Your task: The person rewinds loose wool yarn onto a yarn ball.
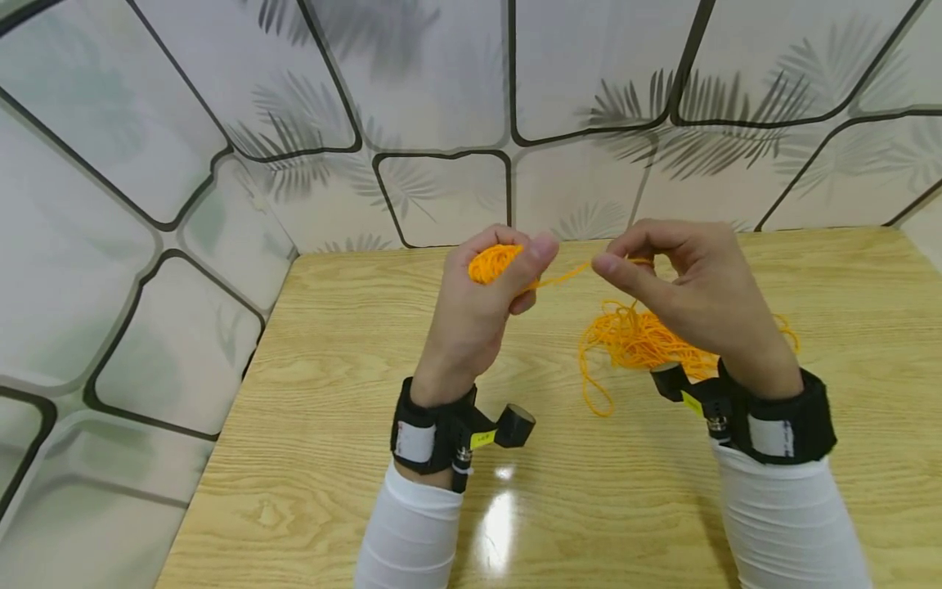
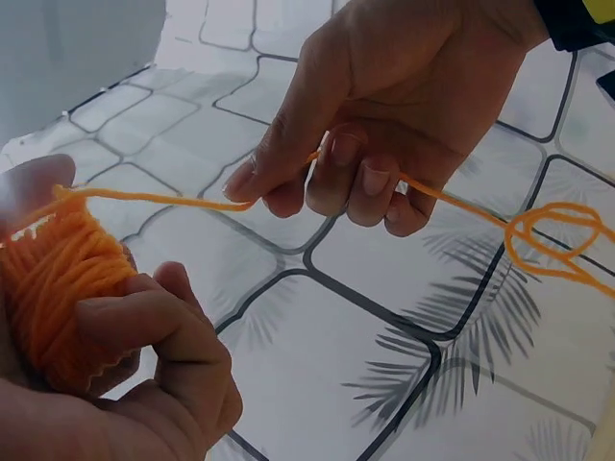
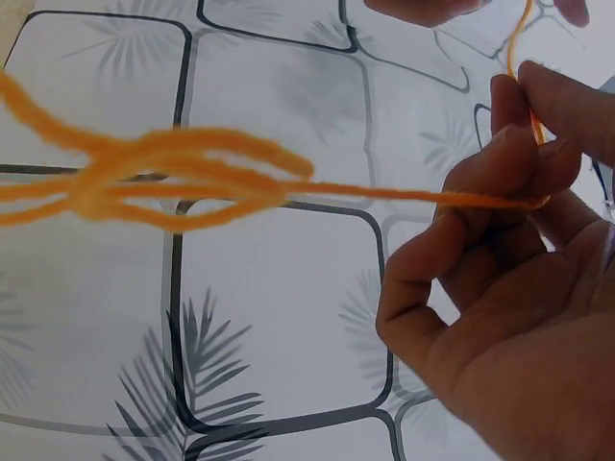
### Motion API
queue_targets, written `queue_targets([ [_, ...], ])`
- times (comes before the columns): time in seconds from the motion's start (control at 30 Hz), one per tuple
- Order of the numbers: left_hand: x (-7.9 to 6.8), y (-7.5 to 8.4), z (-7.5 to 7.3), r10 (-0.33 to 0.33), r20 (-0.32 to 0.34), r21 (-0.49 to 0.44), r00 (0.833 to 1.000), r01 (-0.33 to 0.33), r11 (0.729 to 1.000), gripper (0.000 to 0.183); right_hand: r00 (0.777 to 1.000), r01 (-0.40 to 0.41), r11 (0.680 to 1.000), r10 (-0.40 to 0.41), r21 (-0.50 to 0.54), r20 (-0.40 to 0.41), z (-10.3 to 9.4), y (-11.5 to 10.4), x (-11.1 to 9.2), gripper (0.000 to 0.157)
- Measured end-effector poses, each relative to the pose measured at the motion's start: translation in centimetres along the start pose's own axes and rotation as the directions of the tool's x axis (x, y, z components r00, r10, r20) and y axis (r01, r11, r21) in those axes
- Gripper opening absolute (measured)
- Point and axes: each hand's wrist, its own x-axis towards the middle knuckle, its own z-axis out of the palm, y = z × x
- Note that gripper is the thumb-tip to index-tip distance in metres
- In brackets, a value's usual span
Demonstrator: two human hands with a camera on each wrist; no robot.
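My left hand (image 1: 474,319) grips a small wound ball of orange yarn (image 1: 491,263), its fingers and thumb curled round it. In the left wrist view the ball (image 2: 67,288) shows many wrapped strands. A strand of yarn (image 1: 565,276) runs taut from the ball to my right hand (image 1: 695,286), which pinches it between thumb and fingers. The right wrist view shows the strand continuing past the fingers to a loose looped tangle (image 3: 183,182). A loose heap of orange yarn (image 1: 640,337) lies on the table, partly hidden behind the right hand.
The wooden table (image 1: 309,458) meets a wall covering (image 1: 441,196) with dark outlines and leaf prints at its back edge and left side. Each wrist wears a black strap with a small camera (image 1: 515,425). A loop of the heap trails toward the front.
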Motion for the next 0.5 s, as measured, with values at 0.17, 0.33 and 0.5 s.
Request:
queue_targets([
  [0.17, 0.2, -0.2, -0.5, 0.016, -0.128, -0.08, 0.992, -0.027, 0.996, 0.019, 0.991, 0.028, 0.999, -0.033, 0.041, 0.132, -0.6, -0.1, -0.3, 0.013],
  [0.33, 0.0, 0.2, -1.3, 0.068, -0.036, -0.204, 0.997, -0.074, 0.976, 0.012, 0.98, 0.037, 0.999, -0.038, 0.006, 0.196, -1.1, 0.6, -0.5, 0.014],
  [0.5, -0.1, 0.4, -1.5, 0.092, 0.105, -0.207, 0.99, -0.069, 0.976, 0.019, 0.978, 0.044, 0.999, -0.042, -0.007, 0.205, -1.2, 0.7, -0.5, 0.013],
])
